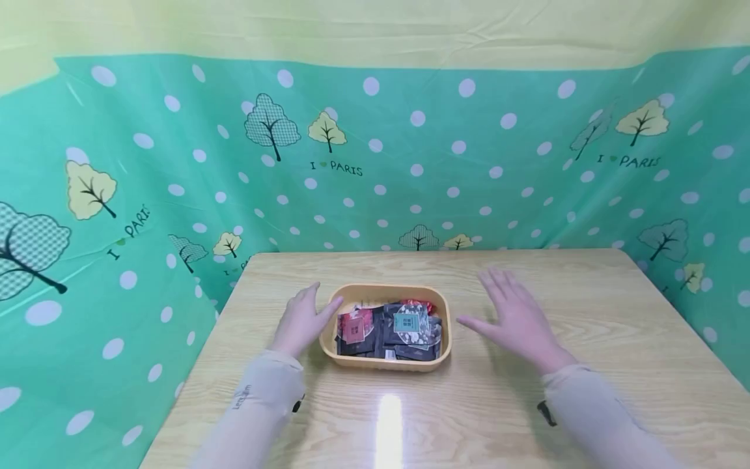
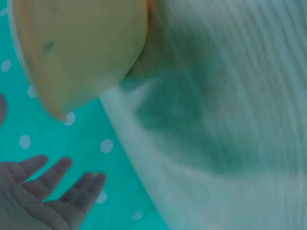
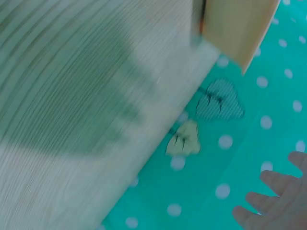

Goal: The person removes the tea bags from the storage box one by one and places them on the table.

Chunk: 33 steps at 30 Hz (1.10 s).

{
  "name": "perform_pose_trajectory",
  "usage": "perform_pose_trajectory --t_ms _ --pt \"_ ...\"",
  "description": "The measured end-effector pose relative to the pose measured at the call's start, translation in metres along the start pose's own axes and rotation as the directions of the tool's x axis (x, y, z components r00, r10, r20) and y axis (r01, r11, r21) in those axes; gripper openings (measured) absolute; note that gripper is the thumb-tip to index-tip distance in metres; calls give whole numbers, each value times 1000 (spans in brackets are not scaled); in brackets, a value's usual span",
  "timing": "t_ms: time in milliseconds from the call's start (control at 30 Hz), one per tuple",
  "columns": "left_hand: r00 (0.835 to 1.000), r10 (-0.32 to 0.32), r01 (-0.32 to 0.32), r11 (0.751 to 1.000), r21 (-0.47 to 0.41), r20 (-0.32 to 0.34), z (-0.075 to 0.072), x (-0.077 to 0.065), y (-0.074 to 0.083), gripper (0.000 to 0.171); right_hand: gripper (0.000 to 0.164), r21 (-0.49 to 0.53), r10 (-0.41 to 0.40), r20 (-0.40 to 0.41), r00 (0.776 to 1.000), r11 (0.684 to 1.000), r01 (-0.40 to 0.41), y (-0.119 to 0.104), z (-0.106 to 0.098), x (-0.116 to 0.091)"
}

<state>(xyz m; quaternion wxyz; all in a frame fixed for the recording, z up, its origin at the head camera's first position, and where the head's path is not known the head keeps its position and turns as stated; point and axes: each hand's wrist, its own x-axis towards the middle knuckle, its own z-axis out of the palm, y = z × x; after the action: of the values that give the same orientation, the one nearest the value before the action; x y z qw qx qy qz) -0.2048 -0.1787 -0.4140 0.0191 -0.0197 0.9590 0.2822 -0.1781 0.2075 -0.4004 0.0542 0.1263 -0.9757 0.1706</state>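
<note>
A shallow yellow-beige plastic basket (image 1: 387, 365) with rounded corners sits on the table in the head view. In it lie several dark flat packets, one with a red label (image 1: 353, 327) and one with a teal label (image 1: 406, 322). My left hand (image 1: 301, 320) is just left of the basket, fingers extended, the thumb pointing at its rim. On the other side my right hand (image 1: 518, 319) is spread wide, a gap away from the rim. Both wrist views show the basket's outer wall (image 2: 86, 48) beyond loose, straight fingers.
The basket stands on a light wood-grain table (image 1: 469, 417) with a bright light reflection near its front. Behind and to the sides hangs a green curtain (image 1: 410, 176) with white dots and printed trees. A bit of red wrapping (image 1: 423, 303) shows at the basket's back.
</note>
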Motion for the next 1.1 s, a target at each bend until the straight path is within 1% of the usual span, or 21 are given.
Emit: perform_pose_trajectory --t_ms 100,200,300,400,533,633,733,867,967,1100 --pt "1000 -23 22 998 -51 -21 9 6 -2 76 101 21 -25 22 999 999 24 -15 12 9" --pt "998 -53 49 993 -109 -36 15 9 -6 58 96 44 -45 39 998 998 43 -30 24 15" --pt "995 -94 86 981 -172 -37 17 11 -7 48 91 66 -64 53 997 996 60 -44 34 20" --pt "991 -129 119 967 -224 -29 20 11 -8 42 87 81 -82 57 995 994 77 -55 42 24" --pt "987 -156 144 952 -270 -26 26 13 -12 39 80 104 -93 61 994 991 86 -66 54 28" --pt "985 -168 152 942 -300 -28 31 13 -16 40 76 110 -80 74 994 991 72 -71 62 31" --pt "981 -192 178 916 -359 -4 35 12 -21 41 74 110 -49 105 993 993 37 -73 68 34" --pt "973 -228 224 869 -441 45 39 12 -25 44 73 97 -16 147 989 995 2 -74 72 35" --pt "970 -234 234 849 -473 61 40 13 -25 44 72 47 -25 159 987 999 18 -75 74 37" --pt "969 -235 240 833 -499 75 40 16 -25 41 70 -1 -67 146 987 998 67 -75 76 40"
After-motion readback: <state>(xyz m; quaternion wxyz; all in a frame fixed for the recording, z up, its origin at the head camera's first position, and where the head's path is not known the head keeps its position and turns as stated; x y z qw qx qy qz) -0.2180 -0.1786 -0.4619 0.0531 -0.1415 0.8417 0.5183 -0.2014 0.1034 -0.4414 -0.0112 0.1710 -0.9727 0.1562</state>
